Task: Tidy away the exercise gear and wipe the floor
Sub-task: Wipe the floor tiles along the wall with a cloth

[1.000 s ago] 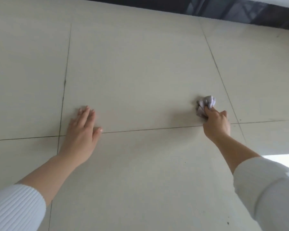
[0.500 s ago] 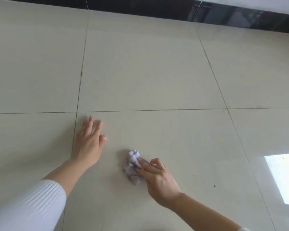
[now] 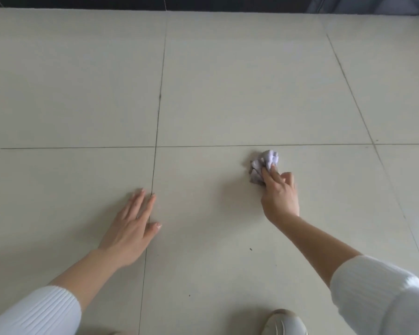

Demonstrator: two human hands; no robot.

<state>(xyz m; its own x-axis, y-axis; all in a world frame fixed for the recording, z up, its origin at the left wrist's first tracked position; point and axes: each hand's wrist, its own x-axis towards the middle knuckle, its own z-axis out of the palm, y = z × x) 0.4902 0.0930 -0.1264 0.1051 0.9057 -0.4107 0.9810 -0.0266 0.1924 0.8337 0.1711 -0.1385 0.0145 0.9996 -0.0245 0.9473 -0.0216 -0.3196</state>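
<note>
Fingers (image 3: 268,177) of the right hand (image 3: 279,199) clamp the crumpled cloth (image 3: 266,160) on the floor (image 3: 228,93), those of the left hand (image 3: 131,228) lie flat and straight; I would press evenly and sweep toward the speck (image 3: 250,249) behind them

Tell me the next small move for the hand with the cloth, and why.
Probably drag the cloth back toward the body, over the dark speck on the same tile. The right hand grips the cloth against the floor, the left hand lies flat as a brace, and the speck sits nearer the person.

pale tiled floor (image 3: 252,81), dark baseboard (image 3: 107,1)
</note>
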